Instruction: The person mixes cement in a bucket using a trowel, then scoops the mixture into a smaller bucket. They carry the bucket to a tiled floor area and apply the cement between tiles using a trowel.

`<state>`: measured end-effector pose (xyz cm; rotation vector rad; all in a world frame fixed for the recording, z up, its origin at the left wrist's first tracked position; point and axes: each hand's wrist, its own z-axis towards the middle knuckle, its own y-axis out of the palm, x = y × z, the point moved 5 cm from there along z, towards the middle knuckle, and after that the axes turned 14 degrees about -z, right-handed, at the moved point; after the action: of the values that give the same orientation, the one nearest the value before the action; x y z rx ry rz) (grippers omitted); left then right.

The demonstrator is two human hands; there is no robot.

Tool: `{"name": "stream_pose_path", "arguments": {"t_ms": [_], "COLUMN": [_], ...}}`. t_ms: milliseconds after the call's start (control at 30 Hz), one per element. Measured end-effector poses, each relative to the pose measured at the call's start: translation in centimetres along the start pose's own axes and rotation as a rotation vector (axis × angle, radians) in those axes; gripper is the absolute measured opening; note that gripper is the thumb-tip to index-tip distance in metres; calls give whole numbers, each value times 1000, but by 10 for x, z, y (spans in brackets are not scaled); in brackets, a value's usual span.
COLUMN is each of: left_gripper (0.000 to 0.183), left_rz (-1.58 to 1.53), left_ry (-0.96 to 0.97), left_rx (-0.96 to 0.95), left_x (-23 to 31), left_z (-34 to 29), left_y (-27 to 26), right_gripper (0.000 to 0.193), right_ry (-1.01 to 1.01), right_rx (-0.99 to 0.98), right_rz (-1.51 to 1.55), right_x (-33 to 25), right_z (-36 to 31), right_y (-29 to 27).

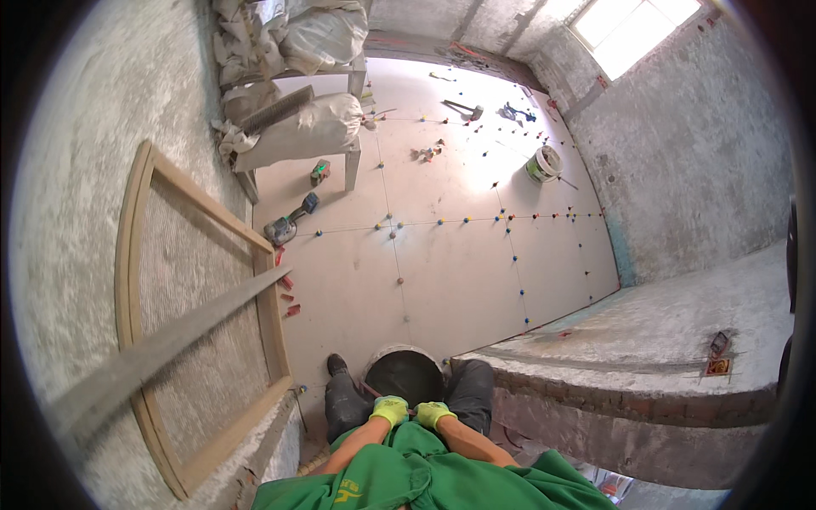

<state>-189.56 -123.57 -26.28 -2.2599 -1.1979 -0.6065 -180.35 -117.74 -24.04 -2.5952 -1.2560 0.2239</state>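
Note:
Between my legs stands a round bucket (406,372) with dark grey contents that look wet. My left hand (390,410), in a yellow-green glove, is closed at its near side. A thin reddish bar (369,389) runs along the bucket's left side into this hand; I cannot tell if it is the handle. Close beside it, my right hand (433,414) is closed too, in a matching glove. What its fingers hold is hidden. Both hands are near the bucket's front rim, knuckles away from me.
Pale floor tiles (450,272) carry several coloured levelling pieces along the joints. A white bucket (544,165), a mallet (463,110) and a cordless tool (291,223) lie farther off. A wood-framed mesh screen (276,319) leans at left, a long bar (183,327) across it. A low ledge (612,378) borders the right.

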Motion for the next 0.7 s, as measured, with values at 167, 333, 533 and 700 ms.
{"name": "stream_pose_path", "arguments": {"t_ms": [167,333,533,700], "left_gripper": [31,36,38,38], "left_rz": [4,-36,-16,-32], "left_ry": [-91,-271,-462,-320], "left_rx": [-4,56,130,109], "left_x": [1,29,92,99], "left_z": [27,64,96,134], "left_y": [-54,-121,-189,-255], "right_gripper": [37,39,38,37], "right_ry": [-89,-412,-472,-415], "right_rx": [59,115,151,135], "right_rz": [1,-49,-122,-190], "right_x": [13,54,111,129], "right_z": [29,87,95,118], "right_y": [-55,-129,-209,-283]}}
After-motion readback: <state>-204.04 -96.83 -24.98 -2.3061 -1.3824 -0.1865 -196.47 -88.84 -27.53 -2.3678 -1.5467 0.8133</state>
